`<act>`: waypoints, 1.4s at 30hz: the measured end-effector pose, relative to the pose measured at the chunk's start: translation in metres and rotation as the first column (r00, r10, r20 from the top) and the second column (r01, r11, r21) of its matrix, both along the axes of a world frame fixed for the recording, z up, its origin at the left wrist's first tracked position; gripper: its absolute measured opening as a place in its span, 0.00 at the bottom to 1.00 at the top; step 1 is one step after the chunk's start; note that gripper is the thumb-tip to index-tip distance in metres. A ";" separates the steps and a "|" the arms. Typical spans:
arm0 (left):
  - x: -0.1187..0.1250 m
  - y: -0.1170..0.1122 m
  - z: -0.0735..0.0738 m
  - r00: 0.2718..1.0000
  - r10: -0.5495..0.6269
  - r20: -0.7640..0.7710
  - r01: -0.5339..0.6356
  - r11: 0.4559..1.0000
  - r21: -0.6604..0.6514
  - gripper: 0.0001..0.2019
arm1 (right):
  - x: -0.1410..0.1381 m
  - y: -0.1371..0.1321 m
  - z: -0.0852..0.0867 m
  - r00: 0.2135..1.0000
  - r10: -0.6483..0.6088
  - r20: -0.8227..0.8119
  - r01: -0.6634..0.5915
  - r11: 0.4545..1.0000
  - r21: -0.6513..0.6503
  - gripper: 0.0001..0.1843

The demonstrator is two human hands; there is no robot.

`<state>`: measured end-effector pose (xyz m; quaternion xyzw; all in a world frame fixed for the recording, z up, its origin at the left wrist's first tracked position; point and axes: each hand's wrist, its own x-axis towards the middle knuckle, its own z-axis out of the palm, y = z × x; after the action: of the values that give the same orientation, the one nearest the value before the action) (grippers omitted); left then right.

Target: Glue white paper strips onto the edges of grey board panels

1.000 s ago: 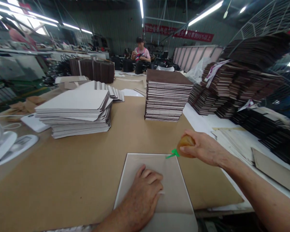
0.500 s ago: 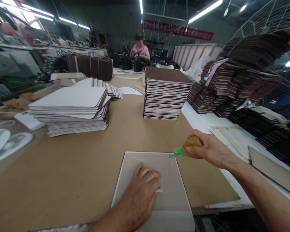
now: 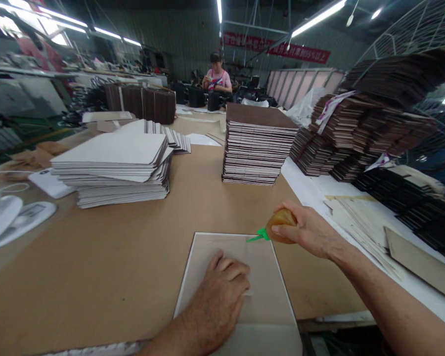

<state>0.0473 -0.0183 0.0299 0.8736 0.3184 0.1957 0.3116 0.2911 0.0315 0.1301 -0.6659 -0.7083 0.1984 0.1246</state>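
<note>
My right hand (image 3: 306, 230) is closed around a squeeze bottle (image 3: 282, 217) of amber liquid, tilted to the left. Its green nozzle (image 3: 259, 235) points at the upper part of a flat beige panel (image 3: 269, 287) with a pale edge. A faint line runs along the panel's far side, left of the nozzle tip. On the panel's middle rests my left hand (image 3: 222, 291), fingers bent and drawn together. From under these fingers pokes a small whitish sliver (image 3: 247, 293), mostly hidden.
A stack of white boards (image 3: 111, 153) stands at left, a tall stack of brown-topped panels (image 3: 261, 148) ahead. Brown bundles (image 3: 341, 123) and black pieces (image 3: 404, 193) line the right. White devices (image 3: 29, 220) lie far left. A person (image 3: 217, 76) sits across the table.
My right hand has moved the bottle to the left, its nozzle passing along the panel's far side. My left hand stays at the same place on the panel. The view has shifted slightly.
</note>
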 end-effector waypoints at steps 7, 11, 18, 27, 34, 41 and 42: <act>0.000 0.000 0.000 1.000 0.004 0.012 -0.004 1.000 0.015 0.11 | -0.004 0.003 -0.004 0.999 0.011 -0.045 -0.012 1.000 -0.015 0.12; 0.001 -0.001 0.003 1.000 0.012 0.001 -0.012 1.000 0.029 0.10 | -0.027 0.010 -0.007 0.995 0.066 -0.073 -0.066 0.998 -0.004 0.11; 0.000 0.000 0.005 1.000 0.026 0.017 -0.027 0.999 0.025 0.06 | -0.068 0.023 -0.011 0.987 0.151 -0.061 -0.148 0.988 0.049 0.12; 0.000 0.000 0.006 1.000 0.022 -0.012 -0.021 1.000 0.023 0.05 | -0.104 0.030 -0.004 0.976 0.218 -0.015 -0.214 0.969 0.126 0.11; 0.000 0.001 0.009 0.999 0.018 -0.035 -0.017 0.999 0.031 0.05 | -0.107 0.034 -0.004 0.965 0.257 0.052 -0.262 0.947 0.188 0.14; -0.001 0.001 0.006 1.000 0.013 -0.013 -0.013 1.000 0.016 0.04 | -0.085 0.026 0.000 0.981 0.194 -0.027 -0.190 0.977 0.095 0.11; 0.000 0.001 0.005 1.000 0.015 -0.008 -0.015 1.000 0.016 0.05 | -0.077 0.024 -0.003 0.983 0.172 -0.059 -0.167 0.982 0.087 0.10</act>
<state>0.0469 -0.0169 0.0354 0.8744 0.3247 0.1972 0.3019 0.2144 0.0557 0.1274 -0.5905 -0.7655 0.2009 0.1578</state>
